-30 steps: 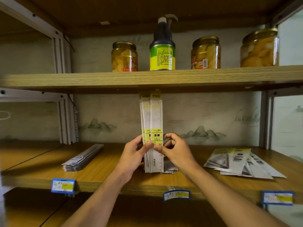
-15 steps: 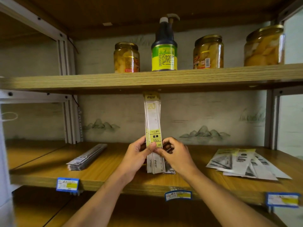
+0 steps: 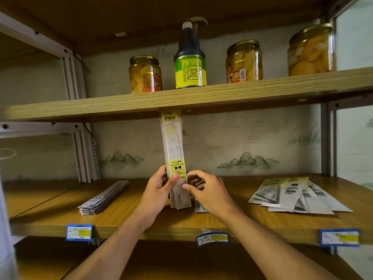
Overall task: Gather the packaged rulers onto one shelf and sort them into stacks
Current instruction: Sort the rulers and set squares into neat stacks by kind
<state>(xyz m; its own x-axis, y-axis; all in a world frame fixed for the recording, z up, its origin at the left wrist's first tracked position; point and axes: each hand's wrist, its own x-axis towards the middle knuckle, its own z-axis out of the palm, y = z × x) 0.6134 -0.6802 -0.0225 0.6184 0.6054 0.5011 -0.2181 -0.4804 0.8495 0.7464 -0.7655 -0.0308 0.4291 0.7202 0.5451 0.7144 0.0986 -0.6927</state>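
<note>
A bundle of packaged rulers (image 3: 175,158) stands upright on the middle shelf (image 3: 141,223), its lower end on the board and its yellow header reaching the underside of the upper shelf (image 3: 242,91). The left hand (image 3: 159,188) grips the bundle from the left, thumb across the front face. The right hand (image 3: 207,190) is at the bundle's right edge, fingers curled, thumb and forefinger pinching that edge. A flat stack of rulers (image 3: 105,197) lies to the left on the same shelf, well apart from the bundle. A fanned pile of flat packets (image 3: 292,195) lies to the right. A small packet (image 3: 200,208) lies just behind the right hand. Three jars (image 3: 145,73) and a pump bottle (image 3: 190,57) stand on the upper shelf. Blue price tags (image 3: 79,232) hang on the middle shelf's front edge.
</note>
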